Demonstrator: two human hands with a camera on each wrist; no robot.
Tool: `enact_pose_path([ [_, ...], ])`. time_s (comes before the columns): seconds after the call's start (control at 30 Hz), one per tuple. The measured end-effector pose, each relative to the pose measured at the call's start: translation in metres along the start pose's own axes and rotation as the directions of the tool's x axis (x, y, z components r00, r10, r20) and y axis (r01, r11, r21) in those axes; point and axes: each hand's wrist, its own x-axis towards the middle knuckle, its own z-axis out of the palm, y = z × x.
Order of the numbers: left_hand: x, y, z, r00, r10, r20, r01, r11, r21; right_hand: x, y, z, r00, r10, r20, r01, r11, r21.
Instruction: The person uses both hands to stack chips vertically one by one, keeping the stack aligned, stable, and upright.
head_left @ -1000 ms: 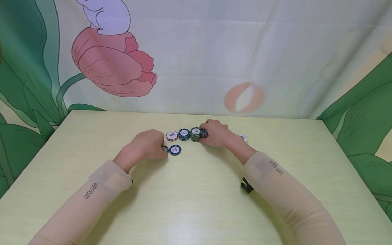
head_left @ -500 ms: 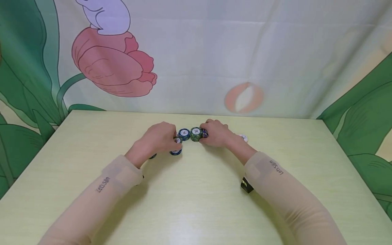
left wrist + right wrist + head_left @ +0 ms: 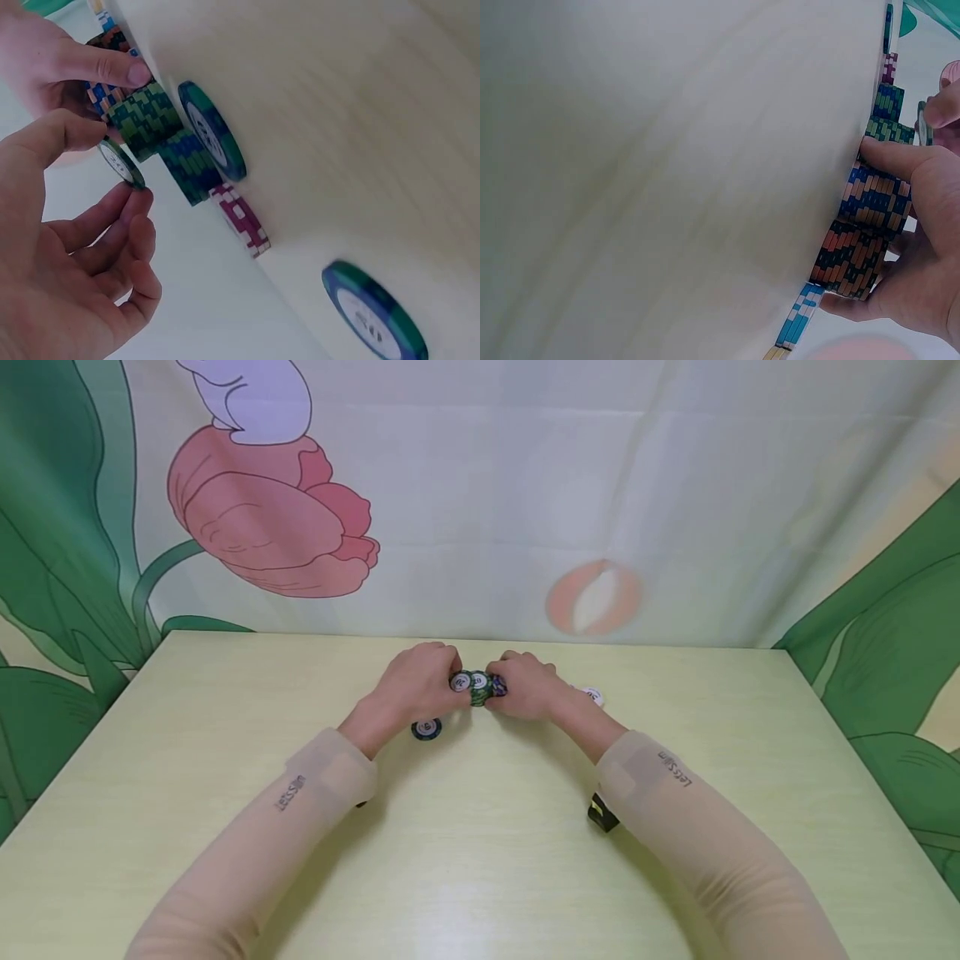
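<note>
My left hand (image 3: 420, 685) pinches a green poker chip (image 3: 120, 163) between thumb and fingertips, beside the top of a green chip stack (image 3: 146, 120). My right hand (image 3: 528, 689) grips a blue-and-orange chip stack (image 3: 876, 201), with its thumb near the green stack's edge. A black-and-orange stack (image 3: 849, 259) stands against that one, by the same hand's fingers. On the green stack's other side, the left wrist view has a blue-green stack (image 3: 187, 169) and then low maroon-and-white chips (image 3: 240, 220). The left hand hides these in the head view.
A blue-green chip (image 3: 426, 728) lies flat in front of the row, and another blue-green chip (image 3: 375, 315) farther left. Blue-and-white chips (image 3: 799, 315) continue the row past the right hand. Behind the table's far edge hangs a printed curtain (image 3: 465, 510).
My left hand has moved right and away from me with the green chip, from the loose chips at the front to the green stack. The right hand has stayed at its stack.
</note>
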Motion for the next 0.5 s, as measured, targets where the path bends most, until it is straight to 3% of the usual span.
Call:
enact_pose_path([
  [0.5,0.011,0.005,0.012,1.000,0.016,-0.009,-0.015,1.000,0.013,-0.001,-0.001,0.000,1.000,0.005,-0.001,-0.005,1.000,0.000],
])
